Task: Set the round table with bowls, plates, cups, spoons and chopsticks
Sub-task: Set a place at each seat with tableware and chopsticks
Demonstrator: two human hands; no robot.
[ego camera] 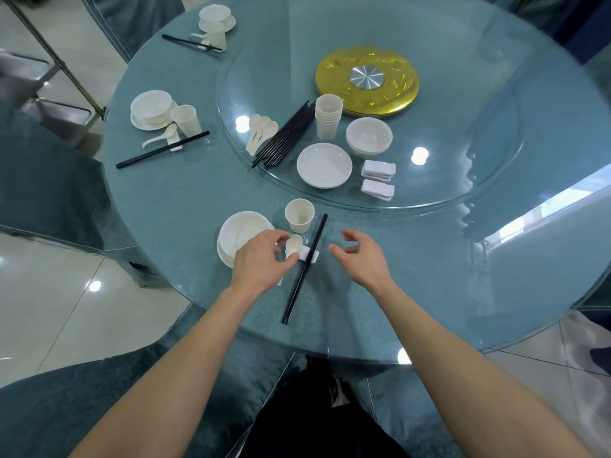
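Note:
At the near setting a white bowl (243, 231) sits on a plate (222, 251), with a cup (299, 215) to its right. A pair of black chopsticks (305, 267) lies across a white rest (312, 256). My left hand (261, 261) pinches a white spoon (293, 246) whose bowl end lies at the rest. My right hand (362, 256) hovers just right of the chopsticks, fingers loosely curled, holding nothing.
The glass turntable (446, 180) carries spare spoons (261, 132), chopsticks (286, 135), stacked cups (328, 115), bowls (369, 137), plates (324, 165), white rests (378, 178) and a gold disc (367, 79). Two finished settings (162, 120) (215, 24) stand at the left rim. Covered chairs surround the table.

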